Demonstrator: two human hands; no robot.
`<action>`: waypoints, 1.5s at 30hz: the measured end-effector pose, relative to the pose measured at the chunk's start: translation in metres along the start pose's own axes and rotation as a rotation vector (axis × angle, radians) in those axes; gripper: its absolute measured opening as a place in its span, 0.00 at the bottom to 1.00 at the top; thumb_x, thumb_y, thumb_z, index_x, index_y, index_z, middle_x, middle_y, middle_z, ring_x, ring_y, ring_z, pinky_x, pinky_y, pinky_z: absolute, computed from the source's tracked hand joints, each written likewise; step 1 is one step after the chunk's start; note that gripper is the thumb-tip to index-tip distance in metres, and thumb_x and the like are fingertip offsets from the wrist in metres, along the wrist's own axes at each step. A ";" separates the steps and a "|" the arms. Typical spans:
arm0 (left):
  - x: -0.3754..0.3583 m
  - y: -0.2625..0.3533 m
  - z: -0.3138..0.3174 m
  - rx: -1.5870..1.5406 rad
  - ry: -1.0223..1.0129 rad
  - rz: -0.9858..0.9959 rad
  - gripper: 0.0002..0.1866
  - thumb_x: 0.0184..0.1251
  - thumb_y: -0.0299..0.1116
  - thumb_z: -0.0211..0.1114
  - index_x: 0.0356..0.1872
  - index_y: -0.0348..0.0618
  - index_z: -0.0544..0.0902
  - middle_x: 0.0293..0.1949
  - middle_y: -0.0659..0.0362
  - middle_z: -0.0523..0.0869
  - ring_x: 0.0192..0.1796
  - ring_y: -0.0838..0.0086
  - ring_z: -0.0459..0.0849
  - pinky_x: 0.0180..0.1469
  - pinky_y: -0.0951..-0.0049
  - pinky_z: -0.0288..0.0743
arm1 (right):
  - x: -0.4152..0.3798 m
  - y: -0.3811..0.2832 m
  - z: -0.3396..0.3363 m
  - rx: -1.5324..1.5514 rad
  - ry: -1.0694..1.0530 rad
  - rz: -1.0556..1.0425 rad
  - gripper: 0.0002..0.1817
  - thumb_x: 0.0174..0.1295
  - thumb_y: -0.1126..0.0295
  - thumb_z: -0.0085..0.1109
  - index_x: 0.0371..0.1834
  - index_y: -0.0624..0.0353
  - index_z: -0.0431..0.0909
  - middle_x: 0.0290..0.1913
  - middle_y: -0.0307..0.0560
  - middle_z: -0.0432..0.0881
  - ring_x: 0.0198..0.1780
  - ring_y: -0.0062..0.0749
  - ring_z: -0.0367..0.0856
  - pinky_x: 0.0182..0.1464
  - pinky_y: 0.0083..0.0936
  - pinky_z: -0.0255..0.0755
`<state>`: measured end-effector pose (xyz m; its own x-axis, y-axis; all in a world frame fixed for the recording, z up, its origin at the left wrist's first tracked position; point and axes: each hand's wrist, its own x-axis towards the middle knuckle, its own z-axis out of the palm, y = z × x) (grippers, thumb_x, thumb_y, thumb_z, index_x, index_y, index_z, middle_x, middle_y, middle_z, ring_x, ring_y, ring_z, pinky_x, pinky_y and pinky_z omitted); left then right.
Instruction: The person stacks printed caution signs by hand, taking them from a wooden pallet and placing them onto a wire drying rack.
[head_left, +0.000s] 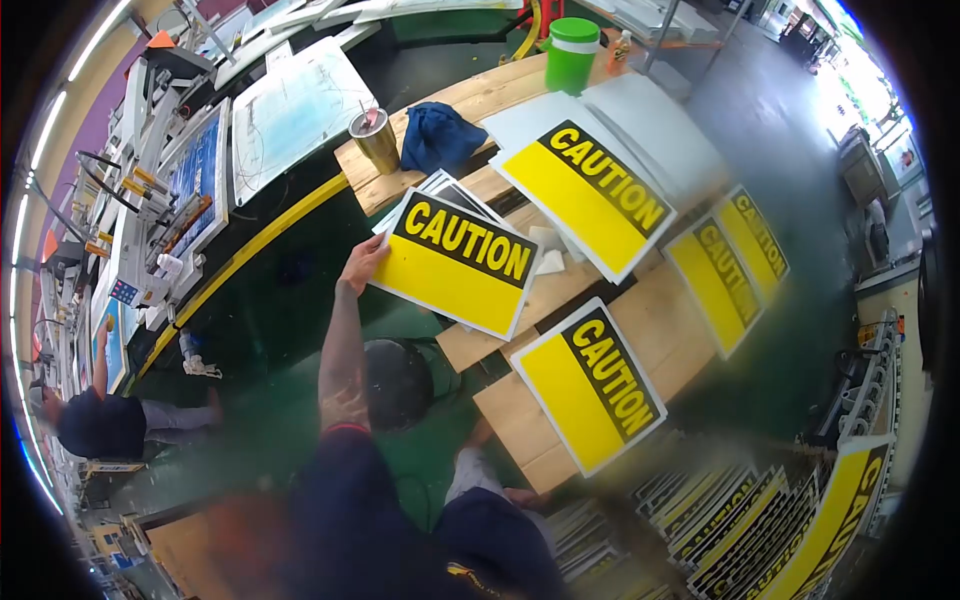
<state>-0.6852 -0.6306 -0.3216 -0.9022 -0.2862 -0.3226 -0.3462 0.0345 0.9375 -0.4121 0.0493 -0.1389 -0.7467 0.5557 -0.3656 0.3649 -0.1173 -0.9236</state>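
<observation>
My left hand [362, 262] is closed on the left edge of a yellow and black caution sign [455, 262]. That sign is tilted over the plank table, with a few other sheets partly showing behind its upper edge. Another caution sign [590, 200] lies on top of a stack of pale sheets just beyond it. Nearer to me, a single caution sign [590, 388] lies on the planks, and two overlapping caution signs [728, 268] lie at the right. My right hand does not show in the picture.
On the wooden planks [510, 395] stand a steel tumbler [375, 142], a dark blue cloth [440, 137] and a green jug [572, 62]. Racked signs [735, 520] fill the lower right. A co-worker [105, 425] is by the machine at left. A black round stool [398, 383] is beside my arm.
</observation>
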 end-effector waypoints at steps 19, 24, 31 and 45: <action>0.078 0.180 0.244 0.867 0.209 0.537 0.45 0.56 0.61 0.80 0.71 0.47 0.78 0.68 0.43 0.76 0.65 0.45 0.79 0.64 0.49 0.77 | -0.082 -0.103 -0.161 0.152 0.531 -0.210 0.15 0.80 0.63 0.56 0.59 0.62 0.81 0.48 0.44 0.88 0.42 0.28 0.83 0.43 0.30 0.76; 0.132 0.168 0.250 0.690 0.170 0.359 0.48 0.45 0.51 0.90 0.67 0.40 0.79 0.65 0.43 0.79 0.63 0.46 0.84 0.65 0.55 0.80 | -0.087 -0.088 -0.152 0.265 0.504 -0.196 0.15 0.80 0.63 0.57 0.60 0.62 0.80 0.49 0.44 0.88 0.44 0.29 0.84 0.45 0.31 0.77; 0.173 0.152 0.217 0.428 0.205 0.215 0.31 0.47 0.39 0.91 0.52 0.36 0.89 0.44 0.53 0.94 0.44 0.68 0.92 0.48 0.69 0.84 | -0.096 -0.072 -0.143 0.356 0.496 -0.126 0.16 0.79 0.63 0.58 0.61 0.62 0.80 0.50 0.45 0.88 0.46 0.31 0.86 0.49 0.33 0.80; -0.085 0.193 0.185 -0.377 -0.433 0.322 0.28 0.83 0.29 0.62 0.80 0.45 0.68 0.73 0.50 0.78 0.73 0.57 0.79 0.69 0.52 0.79 | -0.079 -0.089 -0.141 0.622 0.247 -0.113 0.17 0.78 0.64 0.60 0.63 0.62 0.80 0.52 0.46 0.88 0.51 0.34 0.88 0.55 0.36 0.84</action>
<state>-0.7231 -0.4224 -0.1377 -0.9949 0.0959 0.0321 0.0012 -0.3062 0.9520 -0.3071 0.1316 -0.0117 -0.5850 0.7556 -0.2946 -0.1508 -0.4582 -0.8759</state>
